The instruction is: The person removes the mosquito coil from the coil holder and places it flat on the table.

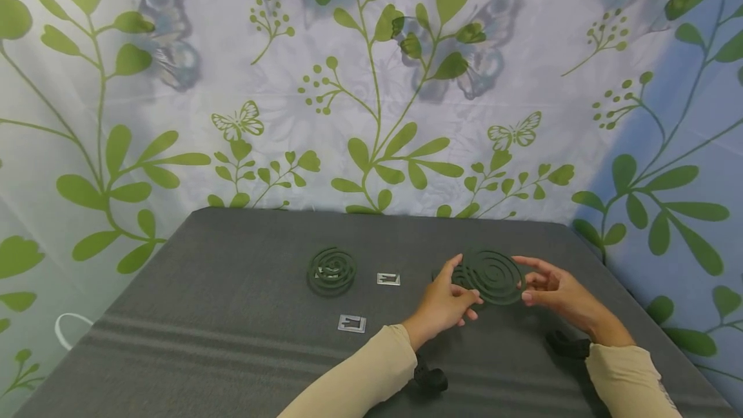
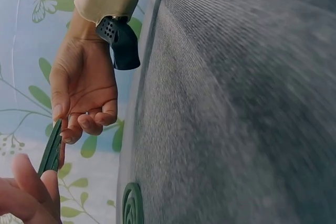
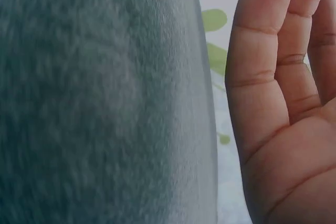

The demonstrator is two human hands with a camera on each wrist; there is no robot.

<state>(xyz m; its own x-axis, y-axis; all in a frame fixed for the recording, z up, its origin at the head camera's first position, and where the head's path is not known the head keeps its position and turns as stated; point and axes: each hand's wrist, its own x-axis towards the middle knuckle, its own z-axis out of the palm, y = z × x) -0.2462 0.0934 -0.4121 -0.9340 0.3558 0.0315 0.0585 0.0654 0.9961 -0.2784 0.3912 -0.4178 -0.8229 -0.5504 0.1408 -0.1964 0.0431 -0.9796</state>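
Observation:
A dark green mosquito coil is held up over the table, pinched at opposite edges by my left hand and my right hand. From the left wrist, the same coil appears edge-on between the left fingers and the right thumb. Part of another green spiral shows behind the left fingers. A further mosquito coil lies to the left, a silvery piece visible through its gaps. In the right wrist view the right hand shows, its grip out of frame.
Two small silver metal plates with cut-outs, one farther back and one nearer, lie on the grey cloth-covered table. A leaf-patterned curtain hangs behind. Black wrist mounts sit below both wrists.

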